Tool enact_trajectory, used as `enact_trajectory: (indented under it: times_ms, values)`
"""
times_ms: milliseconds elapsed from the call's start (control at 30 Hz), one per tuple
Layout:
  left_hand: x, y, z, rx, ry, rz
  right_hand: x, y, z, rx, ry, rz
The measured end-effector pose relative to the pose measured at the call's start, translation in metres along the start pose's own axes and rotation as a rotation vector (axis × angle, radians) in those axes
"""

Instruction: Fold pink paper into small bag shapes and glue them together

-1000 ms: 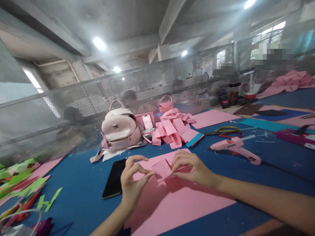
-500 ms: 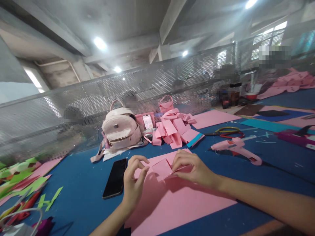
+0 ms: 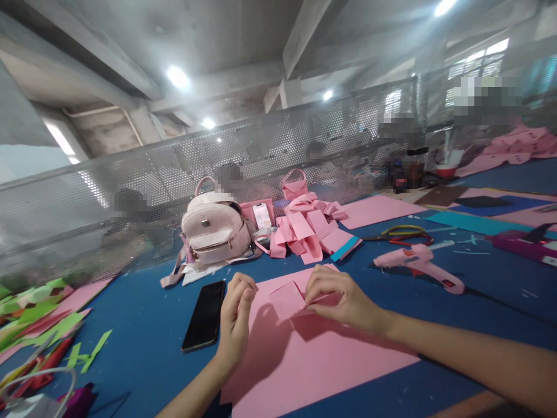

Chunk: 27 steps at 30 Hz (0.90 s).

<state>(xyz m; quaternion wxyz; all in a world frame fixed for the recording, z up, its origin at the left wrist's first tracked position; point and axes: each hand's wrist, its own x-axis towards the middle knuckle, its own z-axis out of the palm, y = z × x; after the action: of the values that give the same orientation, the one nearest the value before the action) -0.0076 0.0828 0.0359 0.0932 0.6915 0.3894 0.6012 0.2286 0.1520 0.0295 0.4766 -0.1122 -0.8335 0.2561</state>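
A folded piece of pink paper (image 3: 288,300) is pinched in my right hand (image 3: 337,293), its flat panel sticking out leftward. Under it lies a large pink sheet (image 3: 331,366) on the blue table. My left hand (image 3: 237,310) is closed, thumb pressed to curled fingers, with nothing visible in it. It hovers at the sheet's left side, apart from the folded paper. Just left of this hand rests a black phone (image 3: 203,316). A pink glue gun (image 3: 420,264) lies on the table beyond my right forearm.
Behind the sheet stand a pale pink backpack (image 3: 215,226) and a heap of folded pink paper pieces (image 3: 304,229). Yellow-and-red-handled scissors (image 3: 404,234) lie at the right. Green paper scraps (image 3: 82,354) are at the left. A perforated metal screen (image 3: 261,139) borders the table's far side.
My left hand's fingers have drawn together from a loose, parted curl, and the hand has moved slightly left of the folded paper. My right hand keeps its grip in place.
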Motion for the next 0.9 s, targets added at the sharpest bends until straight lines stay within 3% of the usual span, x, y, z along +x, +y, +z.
enact_trajectory:
  times_ms: [633, 900]
  values:
    - [0.006, -0.015, -0.001, -0.064, 0.034, -0.333, 0.003, -0.003, 0.0, 0.013, 0.01, -0.021]
    - [0.007, -0.008, -0.001, -0.058, -0.024, -0.329, 0.004, -0.002, 0.0, 0.017, 0.015, -0.027]
